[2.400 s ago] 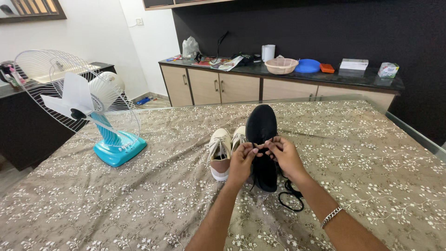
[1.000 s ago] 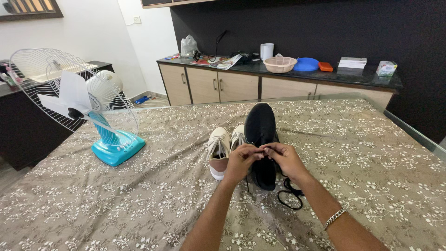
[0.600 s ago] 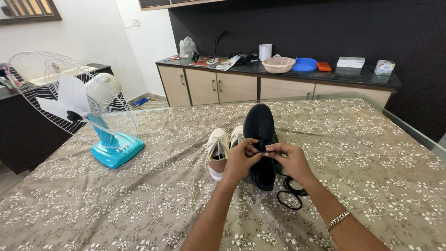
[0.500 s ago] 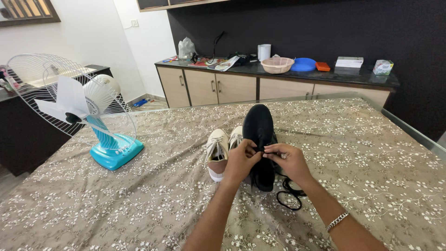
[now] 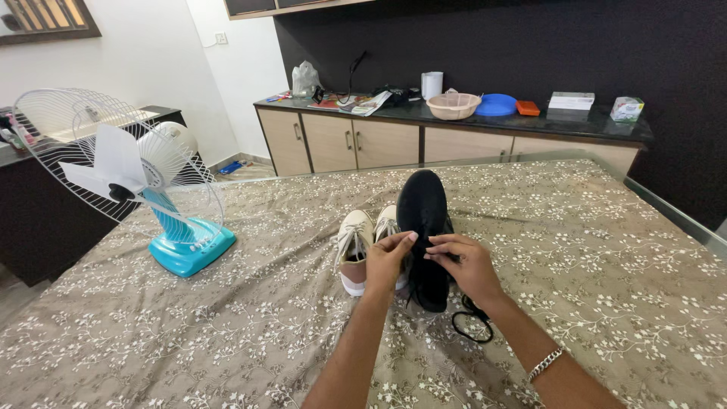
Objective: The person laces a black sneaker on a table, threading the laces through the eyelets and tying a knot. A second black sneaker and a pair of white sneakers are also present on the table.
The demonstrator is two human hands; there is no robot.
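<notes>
Left hand (image 5: 388,260) lifted off black shoe (image 5: 425,227); beige shoes (image 5: 358,246) adj, fan (image 5: 129,178) far left.

A single head-worn camera looks forward and slightly down from above the person's forearms, across a table (image 5: 606,288) covered in a floral cloth. It faces a low cabinet (image 5: 363,140) against a dark wall. The left hand (image 5: 388,261) and right hand (image 5: 466,265) sit near, at lower centre; the far counter lies well beyond.

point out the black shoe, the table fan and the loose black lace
black shoe (image 5: 423,201), head view, on its toe.
table fan (image 5: 191,248), head view, on its blue base.
loose black lace (image 5: 471,326), head view, on the loop lying on the cloth.
</notes>
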